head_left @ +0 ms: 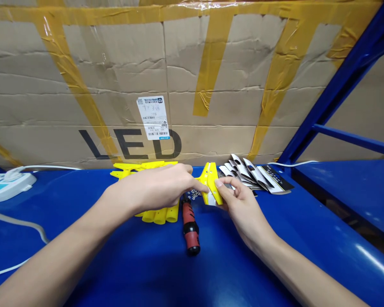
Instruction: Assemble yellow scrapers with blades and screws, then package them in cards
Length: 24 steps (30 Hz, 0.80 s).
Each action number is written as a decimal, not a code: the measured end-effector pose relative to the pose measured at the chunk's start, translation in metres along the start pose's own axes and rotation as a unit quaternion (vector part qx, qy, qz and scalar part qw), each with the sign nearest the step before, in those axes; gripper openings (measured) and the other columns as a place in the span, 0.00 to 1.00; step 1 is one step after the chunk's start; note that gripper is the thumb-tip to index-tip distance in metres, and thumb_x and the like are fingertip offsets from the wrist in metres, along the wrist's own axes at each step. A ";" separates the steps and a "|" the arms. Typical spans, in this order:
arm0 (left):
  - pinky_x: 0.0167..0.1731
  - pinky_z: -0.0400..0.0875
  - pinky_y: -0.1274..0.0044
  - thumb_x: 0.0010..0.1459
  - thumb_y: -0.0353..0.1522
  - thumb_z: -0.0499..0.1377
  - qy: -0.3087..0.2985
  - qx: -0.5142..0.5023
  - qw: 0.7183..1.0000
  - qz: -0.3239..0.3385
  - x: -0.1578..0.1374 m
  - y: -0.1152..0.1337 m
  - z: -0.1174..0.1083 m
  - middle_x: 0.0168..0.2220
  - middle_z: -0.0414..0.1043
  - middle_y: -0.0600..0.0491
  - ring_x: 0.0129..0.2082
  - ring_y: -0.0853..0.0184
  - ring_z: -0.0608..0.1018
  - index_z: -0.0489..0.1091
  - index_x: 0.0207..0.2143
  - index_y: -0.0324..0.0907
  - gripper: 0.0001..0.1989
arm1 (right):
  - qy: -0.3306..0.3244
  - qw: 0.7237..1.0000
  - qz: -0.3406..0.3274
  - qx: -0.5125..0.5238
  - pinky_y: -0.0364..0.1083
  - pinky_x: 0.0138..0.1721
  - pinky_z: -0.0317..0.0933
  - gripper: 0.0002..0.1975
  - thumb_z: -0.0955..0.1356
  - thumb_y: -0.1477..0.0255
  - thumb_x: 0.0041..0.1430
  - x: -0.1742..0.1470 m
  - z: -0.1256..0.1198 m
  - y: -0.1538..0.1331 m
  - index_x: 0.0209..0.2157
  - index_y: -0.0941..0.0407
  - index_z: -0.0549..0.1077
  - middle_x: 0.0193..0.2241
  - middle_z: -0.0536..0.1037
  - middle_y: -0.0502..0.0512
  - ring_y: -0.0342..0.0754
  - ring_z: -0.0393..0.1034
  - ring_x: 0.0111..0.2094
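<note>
Between my hands is a yellow plastic scraper point(205, 181), its wide head turned to the right with a pale strip, like a blade, along it. A yellow cover plate point(215, 184) with small holes lies over that strip. My left hand point(164, 185) is closed around the handle side, its index finger pressed to the head; the handle is mostly hidden. The thumb and fingers of my right hand point(238, 198) pinch the plate's right edge. Below the scraper lies a red and black screwdriver point(190, 228), beside small metal nuts or screws point(194, 194).
More yellow scraper handles point(160, 215) lie piled under and behind my left hand. Black-and-white card sleeves point(252, 175) are heaped at the right. A white power strip point(9, 185) sits far left with cables. A taped cardboard box point(185, 140) and blue frame point(326, 91) bound the blue table point(141, 264).
</note>
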State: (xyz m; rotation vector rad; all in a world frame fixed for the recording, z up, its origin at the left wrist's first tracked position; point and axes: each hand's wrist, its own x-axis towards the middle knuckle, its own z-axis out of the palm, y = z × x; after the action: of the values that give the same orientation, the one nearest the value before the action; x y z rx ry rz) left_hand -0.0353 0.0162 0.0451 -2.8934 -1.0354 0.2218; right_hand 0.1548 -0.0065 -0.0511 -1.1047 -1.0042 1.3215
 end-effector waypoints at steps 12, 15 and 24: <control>0.28 0.58 0.77 0.67 0.26 0.48 0.030 -0.020 0.999 0.017 0.000 -0.001 0.004 0.36 0.67 0.53 0.29 0.67 0.70 0.67 0.61 0.61 0.27 | -0.004 0.999 0.020 0.047 0.48 0.32 0.68 0.25 0.80 0.53 0.42 0.002 -0.003 -0.006 0.29 0.52 0.66 0.25 0.81 0.49 0.52 0.79 0.31; 0.27 0.57 0.77 0.71 0.33 0.46 0.046 -0.052 0.998 0.014 0.000 -0.004 0.005 0.34 0.67 0.54 0.28 0.68 0.69 0.64 0.62 0.56 0.21 | -0.025 0.997 0.018 0.068 0.50 0.36 0.69 0.24 0.79 0.54 0.45 0.003 -0.004 -0.008 0.37 0.51 0.70 0.28 0.83 0.50 0.54 0.80 0.35; 0.30 0.63 0.78 0.70 0.32 0.49 0.070 -0.090 0.993 0.024 -0.002 -0.007 0.004 0.38 0.73 0.52 0.32 0.66 0.74 0.68 0.58 0.52 0.19 | -0.098 0.992 0.046 0.061 0.47 0.38 0.69 0.21 0.81 0.63 0.41 0.006 -0.011 -0.014 0.35 0.55 0.76 0.29 0.83 0.51 0.47 0.77 0.31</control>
State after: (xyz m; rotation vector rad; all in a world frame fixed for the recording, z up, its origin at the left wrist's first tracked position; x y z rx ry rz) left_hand -0.0420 0.0203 0.0424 -3.0423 -1.0130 -0.0749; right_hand 0.1685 0.0001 -0.0403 -0.9517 -1.0109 1.5678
